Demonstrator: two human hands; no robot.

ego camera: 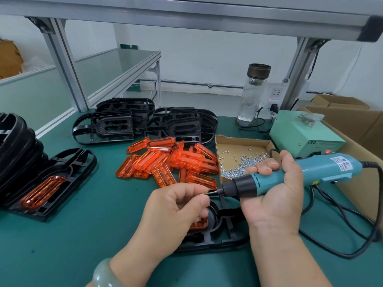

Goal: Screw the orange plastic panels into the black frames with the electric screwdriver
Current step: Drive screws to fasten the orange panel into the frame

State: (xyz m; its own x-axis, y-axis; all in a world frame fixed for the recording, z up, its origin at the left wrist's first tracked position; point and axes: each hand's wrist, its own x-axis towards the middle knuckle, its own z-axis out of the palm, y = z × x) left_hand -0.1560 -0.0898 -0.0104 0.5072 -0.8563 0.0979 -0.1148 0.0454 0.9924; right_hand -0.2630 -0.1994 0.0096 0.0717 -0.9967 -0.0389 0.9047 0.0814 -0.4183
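- The right hand [275, 195] is curled round the teal body of the electric screwdriver [257, 184], fingers over the top and palm beneath. The tool lies nearly level, with its black nose pointing towards the left hand.
- The left hand [176, 206] has its fingers bent inward. Its thumb and forefinger pinch a tiny screw [205, 193] right at the tip of the bit.
- Directly beneath both hands a black frame [219, 235] lies flat on the green desk [83, 235]. An orange panel [199, 224] sits in it, mostly hidden under the left hand.
- Just beyond the left hand lies a loose pile of orange panels [172, 160].
- Just behind the right hand's fingers is a shallow cardboard tray [219, 146] with small silver screws scattered in it.
- Well out to the left of the left hand, another frame with an orange panel fitted [51, 183] leans against a stack of black parts.
- Beyond the pile, more black frames [145, 121] are heaped.
- Behind the right hand stands a pale green power box [300, 133], with a clear bottle [252, 92] farther back.
- A pale bracelet [103, 274] circles the left wrist.
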